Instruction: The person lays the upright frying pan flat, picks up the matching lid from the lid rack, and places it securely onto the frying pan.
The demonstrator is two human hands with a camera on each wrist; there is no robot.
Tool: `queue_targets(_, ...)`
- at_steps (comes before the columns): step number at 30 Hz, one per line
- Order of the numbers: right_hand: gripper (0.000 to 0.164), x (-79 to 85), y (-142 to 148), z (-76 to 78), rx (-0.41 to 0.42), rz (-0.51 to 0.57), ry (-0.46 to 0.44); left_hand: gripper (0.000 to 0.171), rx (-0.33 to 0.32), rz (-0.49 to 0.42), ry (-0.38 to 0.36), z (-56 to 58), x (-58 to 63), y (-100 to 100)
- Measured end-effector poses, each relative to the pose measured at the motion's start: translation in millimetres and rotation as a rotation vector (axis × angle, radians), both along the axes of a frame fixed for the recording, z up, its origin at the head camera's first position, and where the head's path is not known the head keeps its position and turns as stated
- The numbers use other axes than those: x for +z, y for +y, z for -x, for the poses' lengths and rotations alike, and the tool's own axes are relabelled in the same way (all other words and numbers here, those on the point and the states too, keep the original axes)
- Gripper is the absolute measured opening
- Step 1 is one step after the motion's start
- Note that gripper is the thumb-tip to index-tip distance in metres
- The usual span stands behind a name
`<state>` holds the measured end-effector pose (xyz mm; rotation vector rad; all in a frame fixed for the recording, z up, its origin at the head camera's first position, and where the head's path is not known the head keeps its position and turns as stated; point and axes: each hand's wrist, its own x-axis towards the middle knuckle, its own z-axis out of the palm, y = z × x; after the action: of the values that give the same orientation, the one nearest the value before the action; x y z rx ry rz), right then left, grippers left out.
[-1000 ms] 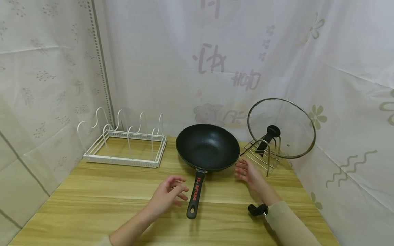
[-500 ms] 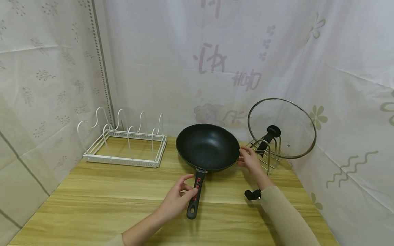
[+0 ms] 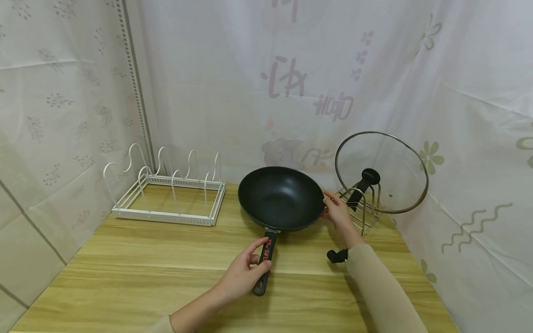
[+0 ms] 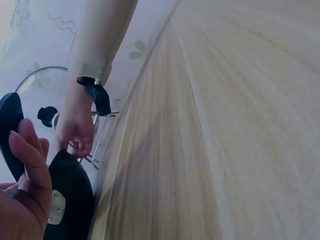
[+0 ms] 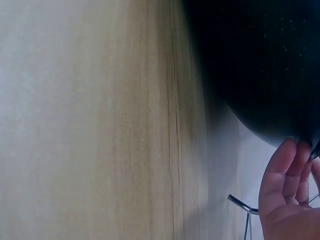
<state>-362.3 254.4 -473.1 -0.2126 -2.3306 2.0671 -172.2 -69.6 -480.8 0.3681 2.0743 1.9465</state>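
Note:
A black frying pan (image 3: 281, 199) with deep curved sides stands in the middle of the table, its handle (image 3: 266, 252) toward me. My left hand (image 3: 243, 273) holds that handle from the left, thumb on top; the left wrist view shows the fingers (image 4: 32, 155) curled against the handle's underside. At the pan's right edge, my right hand (image 3: 338, 215) pinches the rim. From the right wrist view, its fingertips (image 5: 286, 150) touch the outside of the pan wall, while the thumb is mostly cut off by the frame edge.
Left of the pan stands a white wire rack (image 3: 166, 217) with upright loops. Behind my right hand, a small metal rack (image 3: 363, 217) holds a glass lid (image 3: 399, 171) with a black knob, tilted upright. Printed curtains (image 3: 200, 92) border the wooden table (image 3: 137, 268).
My left hand has moved right from beside the handle and taken hold of it. My right hand has moved up to the pan's rim and grips it. The pan stays in place.

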Motion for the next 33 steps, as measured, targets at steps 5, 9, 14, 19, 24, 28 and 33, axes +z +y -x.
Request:
queue_targets(5, 0.053, -0.7, 3.1, 4.8, 0.008, 0.069, -0.026, 0.072, -0.004, 0.015, 0.002, -0.7, 1.3, 0.5)
queue_targets(9, 0.053, -3.3, 4.1, 8.4, 0.017, 0.098, -0.032, 0.073, -0.004, 0.024, 0.010, -0.8, 1.1, 0.6)
queue_targets(14, 0.052, -5.6, 5.3, 11.0, 0.025, 0.137, -0.046, 0.073, 0.001, 0.022, 0.025, -0.4, -0.2, 0.8)
queue_targets(19, 0.052, -7.2, 6.1, 12.3, 0.030, 0.171, -0.057, 0.072, 0.006, 0.020, 0.040, -0.2, -0.6, 0.3)
queue_targets(24, 0.053, -7.7, 7.0, 11.7, 0.033, 0.189, -0.060, 0.071, 0.031, 0.040, 0.043, 0.8, -0.6, -0.8)
queue_targets(28, 0.054, -6.3, 7.2, 10.7, 0.033, 0.199, -0.066, 0.071, 0.044, 0.041, 0.037, 1.2, -0.3, -1.6)
queue_targets(33, 0.055, -5.6, 7.7, 9.6, 0.025, 0.222, -0.076, 0.072, 0.029, -0.013, -0.003, -0.1, 1.3, -2.2)
